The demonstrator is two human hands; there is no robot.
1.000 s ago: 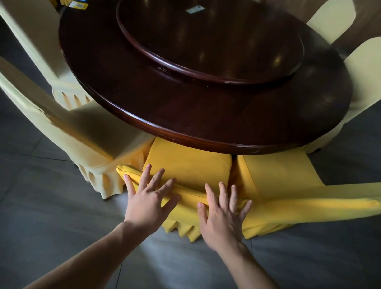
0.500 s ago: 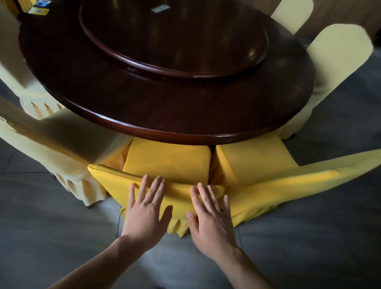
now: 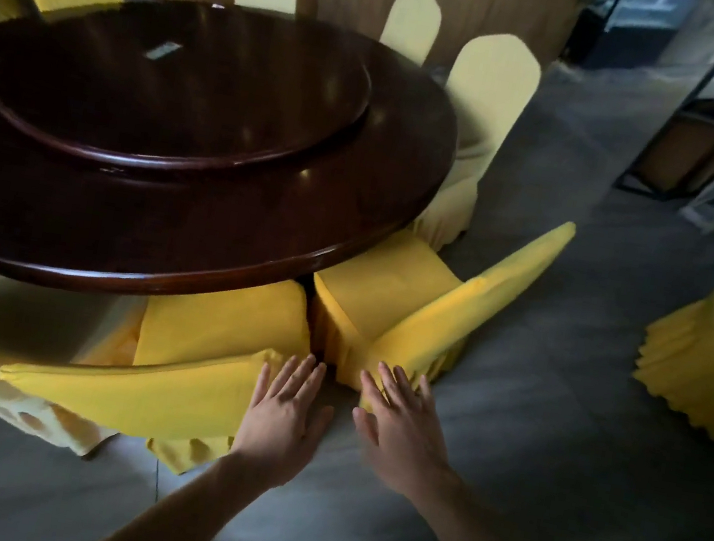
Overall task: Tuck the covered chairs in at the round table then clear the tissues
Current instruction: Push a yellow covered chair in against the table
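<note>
I'm on the chair-tucking step at the round table (image 3: pixel 195 216). My left hand (image 3: pixel 282 417) lies flat, fingers straight, at the back corner of the yellow covered chair (image 3: pixel 214 332), gripping nothing; half a second ago both palms pressed its backrest. My right hand (image 3: pixel 399 431), equally flat, now touches the neighbouring chair (image 3: pixel 393 295), whose seat seems only partly under the rim. Next: push that one in. Tissues unseen.

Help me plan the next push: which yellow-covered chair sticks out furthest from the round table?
The bright yellow chair under the right hand. Its seat shows largely clear of the round table, unlike the pale chairs behind it.
</note>
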